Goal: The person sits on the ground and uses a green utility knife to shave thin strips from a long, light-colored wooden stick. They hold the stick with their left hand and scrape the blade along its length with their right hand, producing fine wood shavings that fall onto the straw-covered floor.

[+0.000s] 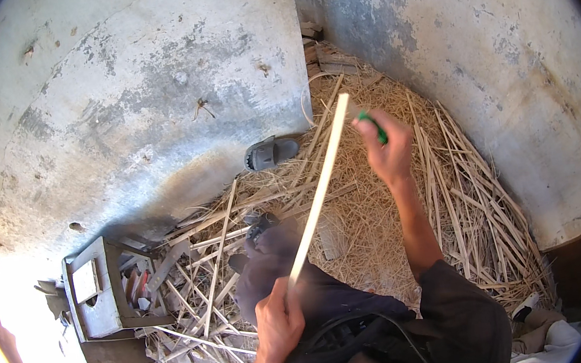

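A long, pale, flat wooden strip (319, 191) rises at a slant, its upper end leaning to the right. My left hand (278, 325) is closed round its lower end, near my lap. In my right hand (393, 147) is a small tool with a green handle (373, 127), gripped in closed fingers. Motion blurs the front of that tool, so I cannot make out its kind. It is held just right of the strip's upper end; whether it touches the wood I cannot tell.
Shavings (368, 230) cover the floor ahead. Long strips pile along the right wall (461, 198), and more lie criss-cross at left (210, 291). A grey sandal (271, 153) rests by the far wall. An open wooden box (101, 314) with odds and ends stands at left.
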Tool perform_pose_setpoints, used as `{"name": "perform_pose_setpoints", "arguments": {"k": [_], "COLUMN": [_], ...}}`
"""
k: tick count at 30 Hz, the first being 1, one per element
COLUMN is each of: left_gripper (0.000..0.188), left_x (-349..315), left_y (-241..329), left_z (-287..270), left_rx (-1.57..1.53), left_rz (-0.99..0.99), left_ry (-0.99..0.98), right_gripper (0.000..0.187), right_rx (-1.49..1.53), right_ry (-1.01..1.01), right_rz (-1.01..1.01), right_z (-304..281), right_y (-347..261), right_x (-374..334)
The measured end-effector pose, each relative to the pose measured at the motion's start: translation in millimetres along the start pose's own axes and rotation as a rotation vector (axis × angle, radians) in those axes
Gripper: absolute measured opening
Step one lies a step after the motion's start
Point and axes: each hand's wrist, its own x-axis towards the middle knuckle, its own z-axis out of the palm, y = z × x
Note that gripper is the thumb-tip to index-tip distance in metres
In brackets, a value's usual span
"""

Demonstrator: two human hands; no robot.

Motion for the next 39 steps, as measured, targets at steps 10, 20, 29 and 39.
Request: {"name": "perform_pose_setpoints", "arguments": {"k": [10, 20, 29, 39], "left_gripper": [0.016, 0.011, 0.011, 0.025], "left_x": [10.6, 49.5, 52.2, 45.3], "left_y": [5.5, 33.1, 39.2, 39.3], "left_z": [-7.8, -3.3, -0.9, -10.4], "left_rx": [0.057, 0.075, 0.014, -0.140], "left_rz": [-0.027, 0.103, 0.158, 0.047], "left_ry": [0.055, 0.112, 0.087, -0.051], "right_gripper": [0.058, 0.033, 0.032, 0.034], "right_rx": [0.194, 0.277, 0.255, 0.230], "right_ry": [-0.001, -0.221, -0.204, -0.197], "right_rz": [0.144, -0.290, -0.329, -0.348], "right_z": [-12.2, 16.4, 15.8, 6.9], "right_y": [-1.3, -85.9, -91.9, -82.8], "right_x": [-1.3, -59.9, -60.5, -54.5]}}
